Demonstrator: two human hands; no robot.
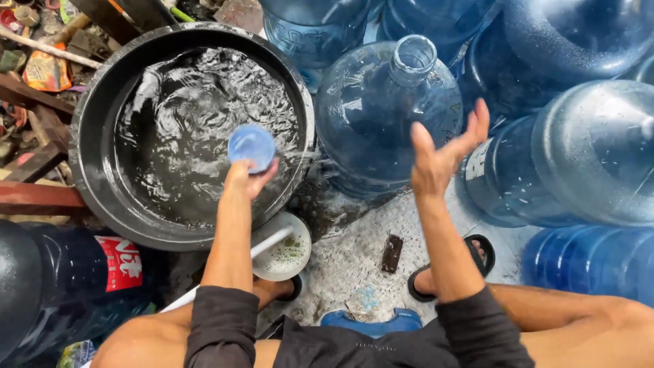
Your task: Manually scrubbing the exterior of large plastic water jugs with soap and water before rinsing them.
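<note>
My left hand (246, 178) grips a small light-blue cup (251, 146) over the near rim of a big black basin (85, 129) full of rippling water. My right hand (444, 148) is raised, fingers spread, holding nothing, just right of an upright blue water jug (381, 116) with an open neck. That jug stands between the basin and my right hand.
Several more large blue jugs (593, 150) crowd the right and back. A white bowl (285, 253) with a white handle and greenish suds sits by my left foot. A dark jug (61, 286) lies at the left. Scrap wood and litter (41, 61) fill the far left.
</note>
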